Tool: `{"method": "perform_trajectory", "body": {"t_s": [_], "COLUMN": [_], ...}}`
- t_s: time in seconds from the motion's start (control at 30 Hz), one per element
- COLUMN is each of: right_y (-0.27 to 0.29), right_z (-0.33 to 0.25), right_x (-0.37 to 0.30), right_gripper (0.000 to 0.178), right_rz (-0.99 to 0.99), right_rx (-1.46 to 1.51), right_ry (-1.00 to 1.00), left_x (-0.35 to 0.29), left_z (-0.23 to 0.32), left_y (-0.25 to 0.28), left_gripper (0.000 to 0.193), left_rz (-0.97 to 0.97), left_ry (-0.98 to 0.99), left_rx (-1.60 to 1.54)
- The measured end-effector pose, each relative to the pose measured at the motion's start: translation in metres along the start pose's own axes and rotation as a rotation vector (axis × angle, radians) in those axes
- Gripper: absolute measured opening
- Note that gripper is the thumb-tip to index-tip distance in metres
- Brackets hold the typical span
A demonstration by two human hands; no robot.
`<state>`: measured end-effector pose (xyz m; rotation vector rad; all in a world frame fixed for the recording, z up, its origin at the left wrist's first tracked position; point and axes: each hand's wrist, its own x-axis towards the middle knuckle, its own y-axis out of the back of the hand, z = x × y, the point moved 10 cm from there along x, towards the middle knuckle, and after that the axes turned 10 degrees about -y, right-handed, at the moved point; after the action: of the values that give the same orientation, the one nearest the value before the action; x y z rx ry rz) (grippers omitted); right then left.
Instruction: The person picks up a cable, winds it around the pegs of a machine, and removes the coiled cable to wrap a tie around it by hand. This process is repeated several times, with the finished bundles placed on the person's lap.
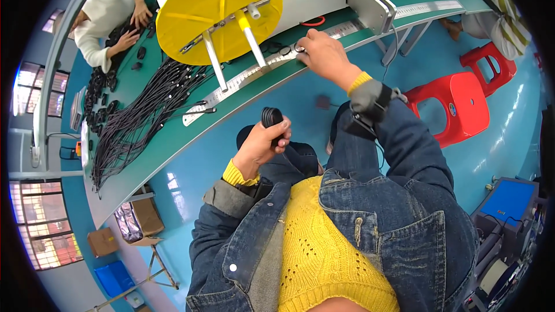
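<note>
In front of my body, off the table's edge, my left hand point(263, 141) is closed around a coiled black cable point(271, 117), its loops standing up above the fist. My right hand point(328, 60) reaches to the table edge with thumb and fingers pinched together. What lies between those fingertips is too small to make out. Small black loops point(283, 50) lie just left of it on the metal ruler point(237, 82). Above them stands a machine with a yellow disc point(202, 8) carrying metal posts point(250, 40). Many straight black cables point(144, 115) lie heaped on the green table point(130, 78).
A co-worker in a white top point(110, 6) handles black parts at the far left. A red-handled tool point(313, 21) lies behind my right hand. Red stools point(454, 107) stand on the right, near another person. Cardboard boxes point(147, 216) sit below the table at left.
</note>
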<state>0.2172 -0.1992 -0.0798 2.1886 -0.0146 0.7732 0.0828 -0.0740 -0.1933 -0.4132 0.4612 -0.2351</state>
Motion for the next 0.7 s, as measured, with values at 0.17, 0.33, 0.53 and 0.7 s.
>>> {"method": "perform_trajectory", "body": {"t_s": [0.17,0.33,0.53,0.7], "right_y": [-0.028,-0.043,-0.045,-0.047], "right_z": [0.008,-0.042,-0.051,-0.076], "right_x": [-0.005,-0.078,-0.121,-0.158], "right_gripper": [0.017,0.024,0.022,0.017], "right_rz": [-0.113,-0.645,-0.770,-0.933], "right_rx": [0.116,1.148,1.257,1.541], "right_ry": [-0.079,-0.600,-0.699,-0.785], "left_x": [0.011,0.011,0.004,-0.002], "left_z": [0.031,0.040,0.020,0.023], "left_y": [-0.008,0.000,-0.001,0.014], "left_gripper": [0.015,0.016,0.013,0.010], "left_rz": [0.002,0.082,0.017,0.139], "left_ry": [-0.219,-0.334,-0.260,-0.290], "left_rx": [-0.144,-0.143,0.129,0.208]}}
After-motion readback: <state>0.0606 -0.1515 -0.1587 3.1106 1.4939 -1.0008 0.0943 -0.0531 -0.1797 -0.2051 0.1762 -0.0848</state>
